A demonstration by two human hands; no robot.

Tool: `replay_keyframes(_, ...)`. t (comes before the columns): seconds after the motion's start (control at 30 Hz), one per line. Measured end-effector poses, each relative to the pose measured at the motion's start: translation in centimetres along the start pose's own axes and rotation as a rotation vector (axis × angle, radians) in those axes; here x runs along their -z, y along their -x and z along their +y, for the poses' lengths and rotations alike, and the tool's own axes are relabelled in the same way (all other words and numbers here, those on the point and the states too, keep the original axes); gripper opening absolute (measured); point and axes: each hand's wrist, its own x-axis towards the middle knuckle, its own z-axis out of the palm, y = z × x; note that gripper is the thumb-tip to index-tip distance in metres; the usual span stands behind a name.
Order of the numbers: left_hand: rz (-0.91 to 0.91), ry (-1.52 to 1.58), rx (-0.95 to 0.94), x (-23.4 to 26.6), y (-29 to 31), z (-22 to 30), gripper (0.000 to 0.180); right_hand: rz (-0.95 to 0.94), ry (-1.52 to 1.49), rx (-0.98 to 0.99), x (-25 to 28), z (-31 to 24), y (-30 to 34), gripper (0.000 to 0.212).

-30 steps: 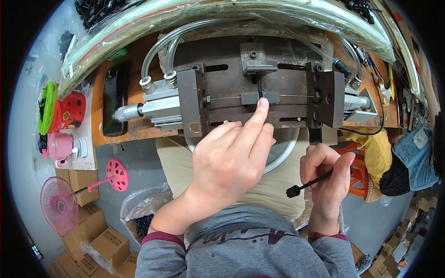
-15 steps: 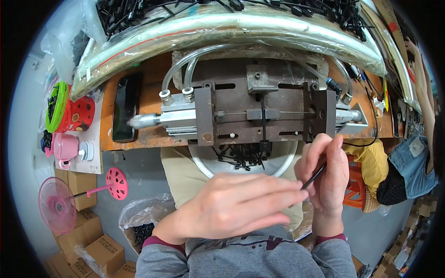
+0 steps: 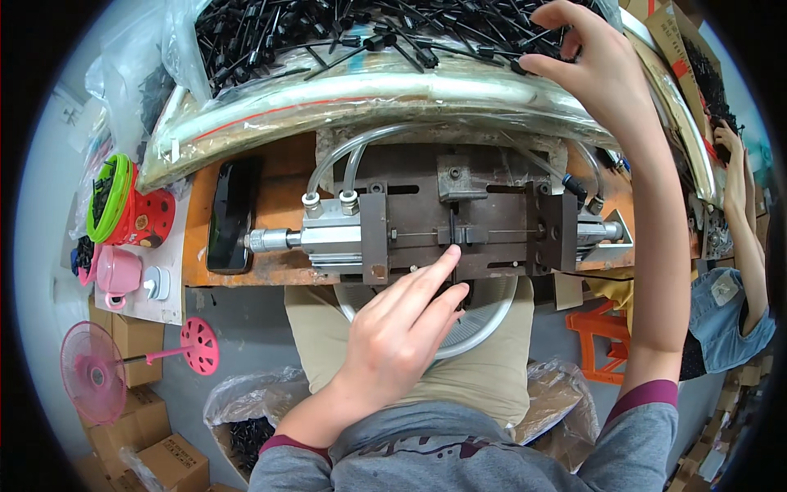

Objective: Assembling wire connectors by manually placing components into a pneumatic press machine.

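A thin black plastic rod (image 3: pixel 452 220) lies across the middle of the brown metal fixture (image 3: pixel 410 211), between small central blocks. My left hand (image 3: pixel 398 328) is at the fixture's front edge, index fingertip pressed on the rod. Its other fingers close around the rod's near end, which they mostly hide. Stretched far forward, my right hand (image 3: pixel 602 70) hovers over a heap of black plastic parts (image 3: pixel 328 41) with rod-like stems. Its thumb and fingers are apart and curved; the thumb tip is beside one part, with nothing visibly held.
Silver cylinders (image 3: pixel 332 242) with clear hoses flank the fixture. Below it, a white basket (image 3: pixel 492 316) sits at my lap. A phone (image 3: pixel 231 217) lies left, near a red bucket (image 3: pixel 152 217) and pink mug (image 3: pixel 117 269). At right, another person's arm (image 3: pixel 735 184) reaches into a box.
My hands have parted from the black stem they held together. The left moved forward onto the fixture; the right reached far up to the heap. The view has tilted slightly forward.
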Motion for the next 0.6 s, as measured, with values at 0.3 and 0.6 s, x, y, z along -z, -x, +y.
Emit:
replay_keyframes(0.3,-0.046,-0.181,-0.057,-1.8,-0.9,-0.4,0.022,-0.420,0.150,-0.173,-0.8,-0.3,-4.5,0.057)
replay_keyframes(0.6,-0.024,-0.191,-0.062,-2.5,-1.0,-0.5,0.025,-0.253,0.093,0.194,-2.8,2.9,-3.9,0.046)
